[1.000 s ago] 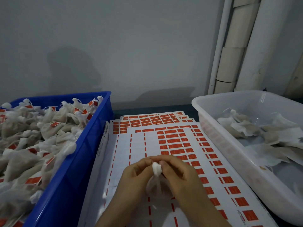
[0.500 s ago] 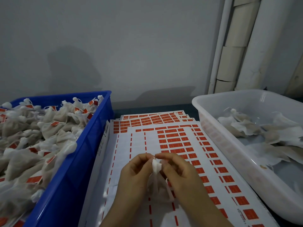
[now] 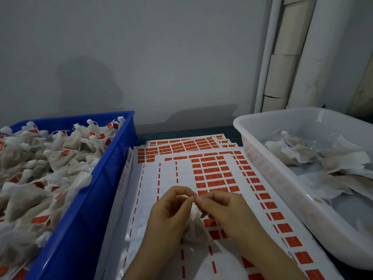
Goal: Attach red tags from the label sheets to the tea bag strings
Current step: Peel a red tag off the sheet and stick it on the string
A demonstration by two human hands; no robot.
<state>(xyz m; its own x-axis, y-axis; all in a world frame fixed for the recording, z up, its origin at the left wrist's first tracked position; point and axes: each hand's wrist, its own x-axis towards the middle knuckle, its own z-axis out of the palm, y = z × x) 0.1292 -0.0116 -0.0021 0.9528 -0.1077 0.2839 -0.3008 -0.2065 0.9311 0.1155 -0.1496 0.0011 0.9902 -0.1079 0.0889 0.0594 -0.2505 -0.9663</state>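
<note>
A white tea bag (image 3: 194, 223) hangs between my two hands above the top label sheet (image 3: 149, 178). My left hand (image 3: 171, 213) and my right hand (image 3: 224, 211) both pinch the bag's gathered top, fingertips meeting just above it. The string is too thin to make out. Red tags (image 3: 214, 170) remain in rows on the sheet's middle and right; its left columns are peeled bare.
A blue crate (image 3: 84, 219) on the left is heaped with tagged tea bags. A translucent white tub (image 3: 268, 172) on the right holds several untagged bags. More label sheets (image 3: 181, 144) lie stacked behind. A grey wall and white pipes stand at the back.
Both hands have kept the tea bag between them over the sheet. Their fingertips have worked closer together at the bag's top.
</note>
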